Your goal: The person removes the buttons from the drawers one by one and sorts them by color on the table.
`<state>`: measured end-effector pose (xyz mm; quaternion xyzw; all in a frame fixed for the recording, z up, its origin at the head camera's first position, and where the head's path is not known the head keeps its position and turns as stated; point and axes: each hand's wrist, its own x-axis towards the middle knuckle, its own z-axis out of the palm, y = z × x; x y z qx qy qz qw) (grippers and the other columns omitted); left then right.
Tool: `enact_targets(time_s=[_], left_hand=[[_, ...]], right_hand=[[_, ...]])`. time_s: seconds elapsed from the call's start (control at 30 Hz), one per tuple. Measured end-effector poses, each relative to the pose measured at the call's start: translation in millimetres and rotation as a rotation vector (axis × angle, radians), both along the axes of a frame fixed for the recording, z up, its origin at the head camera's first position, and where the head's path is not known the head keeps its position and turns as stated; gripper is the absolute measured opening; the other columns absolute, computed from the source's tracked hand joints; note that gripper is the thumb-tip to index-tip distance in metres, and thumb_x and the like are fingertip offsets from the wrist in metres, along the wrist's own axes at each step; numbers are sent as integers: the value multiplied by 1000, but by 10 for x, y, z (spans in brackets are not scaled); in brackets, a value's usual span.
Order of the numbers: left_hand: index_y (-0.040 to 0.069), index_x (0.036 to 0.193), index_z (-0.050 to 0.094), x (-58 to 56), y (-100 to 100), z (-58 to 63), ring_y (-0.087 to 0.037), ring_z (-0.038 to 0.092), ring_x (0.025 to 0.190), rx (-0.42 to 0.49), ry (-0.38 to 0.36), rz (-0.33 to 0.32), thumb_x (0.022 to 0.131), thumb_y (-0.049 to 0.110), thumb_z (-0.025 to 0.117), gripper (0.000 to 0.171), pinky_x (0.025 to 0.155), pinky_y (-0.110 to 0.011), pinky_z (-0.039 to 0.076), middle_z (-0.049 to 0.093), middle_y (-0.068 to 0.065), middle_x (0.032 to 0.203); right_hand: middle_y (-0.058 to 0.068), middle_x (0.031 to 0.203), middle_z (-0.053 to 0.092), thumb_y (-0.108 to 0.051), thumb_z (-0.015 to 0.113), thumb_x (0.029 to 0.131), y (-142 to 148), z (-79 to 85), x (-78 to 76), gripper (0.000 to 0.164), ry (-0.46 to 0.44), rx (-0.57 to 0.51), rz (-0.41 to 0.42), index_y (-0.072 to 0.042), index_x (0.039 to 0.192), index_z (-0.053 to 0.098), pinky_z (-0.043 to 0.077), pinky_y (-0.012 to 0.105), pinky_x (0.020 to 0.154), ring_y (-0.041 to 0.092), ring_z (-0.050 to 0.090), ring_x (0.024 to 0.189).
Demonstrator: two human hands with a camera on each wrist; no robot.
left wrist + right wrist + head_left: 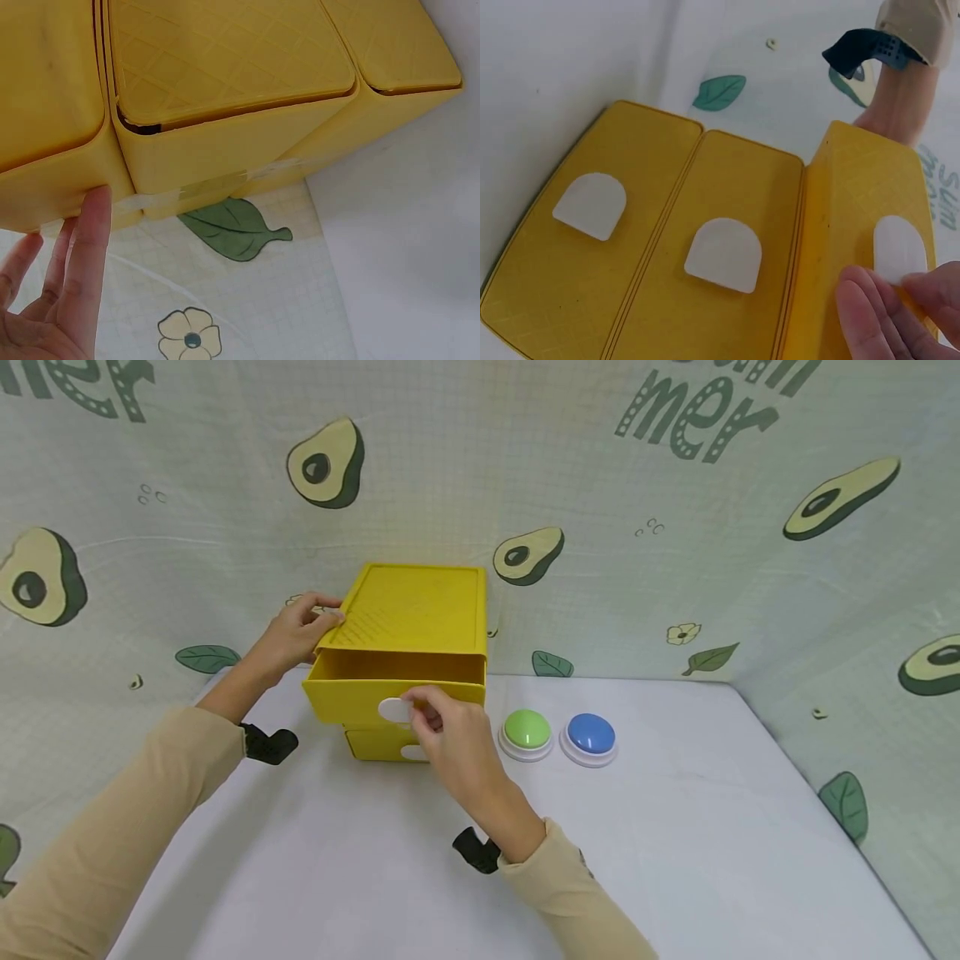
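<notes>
A yellow drawer cabinet [423, 606] stands on the table against the backdrop. Its top drawer [348, 700] is pulled part way out, and the visible part of its inside looks bare. My right hand [459, 747] pinches the white handle [898, 244] of that drawer between thumb and fingers. At the cabinet's upper left edge rests my left hand [296, 631]. The left wrist view shows its extended fingers [88, 262] touching the yellow side wall. The two lower drawers, with white handles like the middle one [726, 255], are closed in the right wrist view.
Right of the cabinet sit a green push button [527, 729] and a blue push button [591, 733], both on white bases. A pale cloth with avocado prints [326, 464] hangs behind and beside the white table [675, 843].
</notes>
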<state>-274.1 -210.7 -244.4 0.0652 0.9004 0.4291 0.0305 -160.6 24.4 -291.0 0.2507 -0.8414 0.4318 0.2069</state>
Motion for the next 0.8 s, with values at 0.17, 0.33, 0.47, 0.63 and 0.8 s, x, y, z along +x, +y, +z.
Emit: enact_targets(time_s=[0.17, 0.33, 0.47, 0.63, 0.8], left_hand=[[12, 143, 29, 12, 1, 7, -33, 55, 104, 0, 0, 3, 98, 44, 36, 56, 78, -35, 54, 45, -22, 130], [12, 143, 29, 14, 19, 13, -28, 57, 99, 0, -2, 11, 97, 45, 37, 57, 77, -31, 54, 45, -21, 129], [12, 143, 30, 19, 25, 12, -21, 59, 89, 3, 4, 7, 97, 44, 37, 56, 72, -27, 54, 46, -21, 126], [12, 142, 30, 22, 20, 13, -17, 61, 83, 3, 13, 7, 97, 44, 37, 56, 70, -27, 55, 46, -21, 125], [12, 142, 30, 7, 9, -4, -15, 61, 78, 7, 14, 3, 98, 43, 37, 55, 68, -28, 55, 46, -22, 124]], right_hand=[[7, 79, 70, -5, 60, 88, 2, 15, -102, 14, 13, 2, -4, -4, 101, 66, 48, 11, 59, 11, 62, 64], [7, 80, 70, -7, 60, 89, 2, 20, -209, 15, 2, 10, -23, -4, 103, 66, 48, 10, 59, 12, 63, 65], [7, 81, 70, -7, 59, 89, -1, 11, -275, 16, -2, 10, -35, -5, 103, 66, 48, 11, 60, 13, 64, 67], [7, 81, 70, -8, 58, 90, -6, 15, -344, 16, -11, 15, -47, -5, 104, 66, 49, 12, 61, 13, 64, 68], [7, 82, 70, -8, 58, 90, -7, 24, -395, 16, -23, 12, -44, -6, 104, 66, 49, 13, 62, 13, 64, 69]])
